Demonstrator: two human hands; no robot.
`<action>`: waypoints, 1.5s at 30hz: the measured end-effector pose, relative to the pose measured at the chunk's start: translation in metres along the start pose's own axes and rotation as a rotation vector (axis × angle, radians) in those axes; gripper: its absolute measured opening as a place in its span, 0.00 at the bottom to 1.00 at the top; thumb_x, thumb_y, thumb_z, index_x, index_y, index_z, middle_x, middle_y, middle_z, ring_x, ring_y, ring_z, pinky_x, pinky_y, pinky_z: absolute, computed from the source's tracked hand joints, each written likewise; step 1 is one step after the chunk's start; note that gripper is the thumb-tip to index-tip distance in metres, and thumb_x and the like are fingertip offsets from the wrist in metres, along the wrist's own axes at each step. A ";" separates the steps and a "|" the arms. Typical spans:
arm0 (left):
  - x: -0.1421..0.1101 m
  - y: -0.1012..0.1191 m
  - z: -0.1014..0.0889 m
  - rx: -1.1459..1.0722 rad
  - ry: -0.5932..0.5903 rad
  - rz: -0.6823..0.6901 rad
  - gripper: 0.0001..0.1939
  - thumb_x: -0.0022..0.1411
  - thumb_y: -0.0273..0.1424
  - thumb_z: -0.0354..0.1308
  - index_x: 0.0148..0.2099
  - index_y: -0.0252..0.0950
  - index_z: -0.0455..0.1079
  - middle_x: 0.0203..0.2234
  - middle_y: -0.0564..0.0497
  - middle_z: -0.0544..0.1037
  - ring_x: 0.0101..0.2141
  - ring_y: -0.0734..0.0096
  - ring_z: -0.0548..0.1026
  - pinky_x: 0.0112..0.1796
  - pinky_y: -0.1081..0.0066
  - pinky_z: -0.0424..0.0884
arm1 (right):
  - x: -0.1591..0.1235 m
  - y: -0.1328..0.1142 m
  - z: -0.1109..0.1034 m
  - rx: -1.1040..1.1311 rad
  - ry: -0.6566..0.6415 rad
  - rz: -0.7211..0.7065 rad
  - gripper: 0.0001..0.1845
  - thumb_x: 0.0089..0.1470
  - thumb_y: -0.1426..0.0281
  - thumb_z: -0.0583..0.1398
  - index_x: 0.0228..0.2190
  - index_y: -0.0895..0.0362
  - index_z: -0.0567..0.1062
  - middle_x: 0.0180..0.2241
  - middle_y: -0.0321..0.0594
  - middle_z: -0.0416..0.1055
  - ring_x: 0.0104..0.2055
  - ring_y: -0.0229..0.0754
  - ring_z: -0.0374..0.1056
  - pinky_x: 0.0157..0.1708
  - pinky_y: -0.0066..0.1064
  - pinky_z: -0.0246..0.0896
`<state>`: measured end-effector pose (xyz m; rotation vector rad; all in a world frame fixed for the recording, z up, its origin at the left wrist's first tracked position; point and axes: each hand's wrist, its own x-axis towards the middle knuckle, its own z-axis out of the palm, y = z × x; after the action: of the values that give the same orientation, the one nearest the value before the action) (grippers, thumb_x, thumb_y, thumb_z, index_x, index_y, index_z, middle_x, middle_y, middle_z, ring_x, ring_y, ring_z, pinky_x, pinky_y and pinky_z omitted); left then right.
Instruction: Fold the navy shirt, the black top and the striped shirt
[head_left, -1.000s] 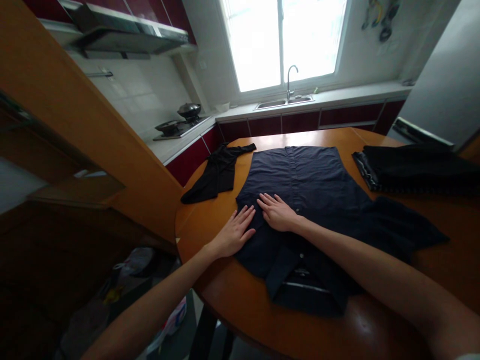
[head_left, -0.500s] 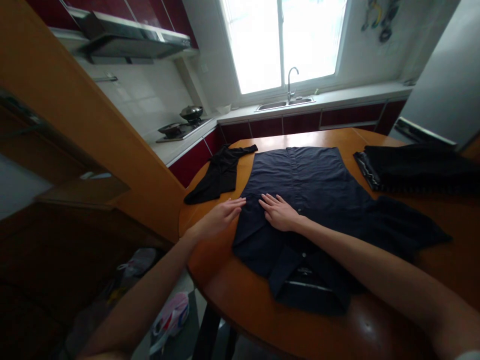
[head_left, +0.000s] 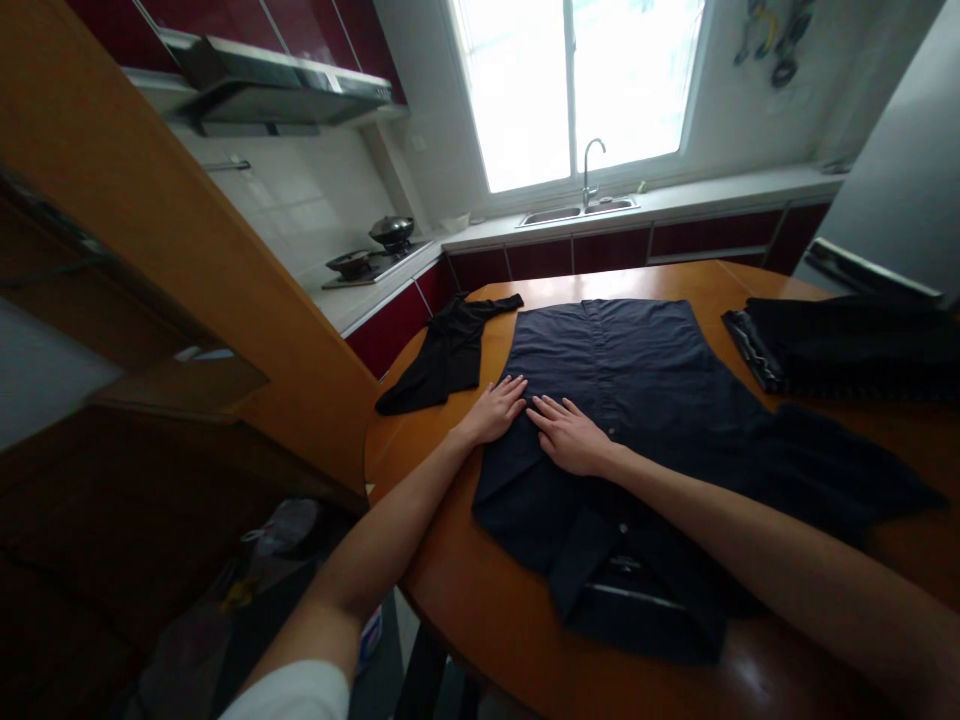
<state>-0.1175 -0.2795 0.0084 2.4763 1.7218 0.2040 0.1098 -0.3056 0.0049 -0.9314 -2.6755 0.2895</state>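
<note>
A dark navy shirt (head_left: 652, 370) lies spread on the wooden table (head_left: 450, 590), its collar towards me and its hem towards the window. One sleeve stretches out to the right; the left sleeve seems folded in over the body. My left hand (head_left: 498, 408) rests on the shirt's left edge, palm down with fingers extended. Just right of it, my right hand (head_left: 571, 436) lies flat on the cloth, fingers slightly spread. The fingertips of both hands are close together. Neither hand grips the fabric.
A black garment (head_left: 448, 355) lies at the table's far left. Folded dark cloth (head_left: 847, 345) is stacked at the right. Beyond the table are a sink (head_left: 577, 212), a stove with pans (head_left: 375, 262) and a fridge (head_left: 885, 190). A wooden partition (head_left: 225, 270) stands left.
My left hand has moved right and onto the shirt's edge, from just off it. My right hand stays flat on the cloth. The camera view has shifted slightly.
</note>
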 end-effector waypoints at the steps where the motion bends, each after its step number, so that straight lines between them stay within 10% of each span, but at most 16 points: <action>1: -0.001 -0.001 -0.002 -0.011 0.015 -0.013 0.27 0.75 0.39 0.38 0.71 0.40 0.54 0.70 0.47 0.55 0.69 0.63 0.49 0.66 0.53 0.47 | 0.000 0.000 0.000 0.001 0.000 0.001 0.31 0.64 0.67 0.48 0.65 0.61 0.62 0.69 0.51 0.51 0.71 0.51 0.45 0.68 0.50 0.39; 14: -0.009 -0.027 -0.027 -0.435 0.627 -0.170 0.17 0.67 0.29 0.50 0.52 0.32 0.76 0.46 0.42 0.81 0.44 0.62 0.80 0.49 0.61 0.75 | -0.001 -0.003 -0.005 0.012 0.080 0.002 0.27 0.64 0.68 0.51 0.61 0.61 0.68 0.68 0.52 0.54 0.71 0.53 0.48 0.68 0.52 0.41; 19: -0.021 -0.014 -0.025 -0.537 0.442 0.060 0.16 0.69 0.34 0.52 0.52 0.36 0.77 0.44 0.45 0.82 0.45 0.63 0.80 0.49 0.64 0.74 | -0.005 -0.017 -0.017 0.162 0.192 -0.245 0.21 0.65 0.70 0.53 0.56 0.55 0.74 0.63 0.45 0.65 0.69 0.46 0.53 0.69 0.47 0.41; 25: -0.018 -0.013 -0.012 -0.158 0.025 0.061 0.24 0.73 0.38 0.47 0.69 0.46 0.59 0.69 0.50 0.58 0.69 0.53 0.52 0.64 0.42 0.47 | -0.013 -0.028 -0.019 0.361 -0.195 -0.510 0.25 0.65 0.61 0.56 0.61 0.52 0.69 0.66 0.43 0.59 0.71 0.47 0.46 0.69 0.49 0.35; 28: -0.018 -0.021 -0.016 -0.030 0.109 -0.089 0.25 0.73 0.35 0.46 0.69 0.42 0.60 0.69 0.46 0.58 0.68 0.51 0.52 0.63 0.40 0.48 | -0.013 -0.026 -0.019 0.422 -0.221 -0.501 0.24 0.65 0.61 0.57 0.60 0.51 0.70 0.65 0.43 0.60 0.71 0.47 0.47 0.69 0.49 0.35; 33: -0.025 -0.037 -0.029 -0.118 0.338 -0.141 0.15 0.66 0.28 0.52 0.49 0.35 0.78 0.45 0.43 0.79 0.44 0.63 0.77 0.49 0.67 0.71 | -0.008 -0.021 -0.015 0.421 0.002 -0.369 0.20 0.67 0.65 0.54 0.57 0.53 0.74 0.60 0.42 0.69 0.66 0.43 0.58 0.67 0.42 0.47; 39: -0.035 -0.049 -0.035 -0.229 0.225 -0.141 0.09 0.59 0.35 0.62 0.37 0.36 0.81 0.31 0.49 0.79 0.32 0.67 0.76 0.35 0.72 0.70 | 0.001 -0.007 -0.001 0.249 0.282 -0.131 0.21 0.60 0.75 0.54 0.51 0.56 0.78 0.55 0.43 0.74 0.62 0.45 0.65 0.64 0.42 0.54; 45: -0.035 -0.051 -0.035 -0.264 0.188 -0.156 0.09 0.55 0.33 0.65 0.37 0.35 0.81 0.28 0.50 0.78 0.29 0.69 0.74 0.31 0.73 0.66 | 0.003 0.001 0.006 0.133 0.254 0.039 0.20 0.59 0.75 0.54 0.49 0.60 0.79 0.56 0.49 0.73 0.61 0.48 0.65 0.63 0.41 0.56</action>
<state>-0.1828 -0.2938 0.0327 2.1841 1.8130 0.6230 0.1060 -0.3032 -0.0006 -0.9144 -2.3792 0.3290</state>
